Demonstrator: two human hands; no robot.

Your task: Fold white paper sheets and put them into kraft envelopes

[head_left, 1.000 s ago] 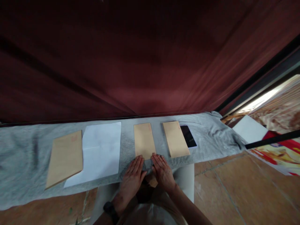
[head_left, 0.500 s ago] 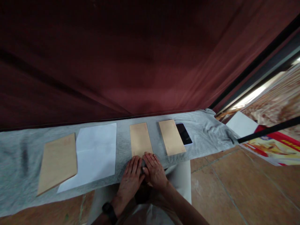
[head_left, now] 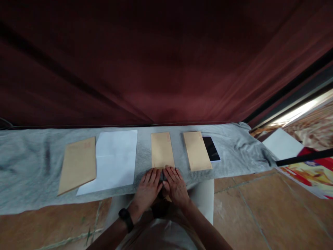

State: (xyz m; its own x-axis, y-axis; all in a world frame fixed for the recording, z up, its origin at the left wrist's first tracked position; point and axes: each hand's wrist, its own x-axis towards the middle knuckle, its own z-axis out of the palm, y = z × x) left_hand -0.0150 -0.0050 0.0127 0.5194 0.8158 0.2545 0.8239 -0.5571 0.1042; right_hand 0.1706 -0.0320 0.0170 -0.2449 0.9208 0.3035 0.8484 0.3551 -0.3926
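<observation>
Left hand and right hand palms down at near end of middle kraft envelope, fingers straight, side by side; any thumb pinch on the edge: cannot tell. Middle envelope on gray cloth, between white sheet and right-hand kraft packet. Left-hand kraft envelope overlapping the sheet's edge. Dark phone beside the packet, partly covered by it. Red curtain close along far side. Black pole at right, across red-and-yellow printed board, cut off by frame edge. Middle envelope's near end hidden under fingers. Red print too small to read. Gap between hands dark, hard to make out.
</observation>
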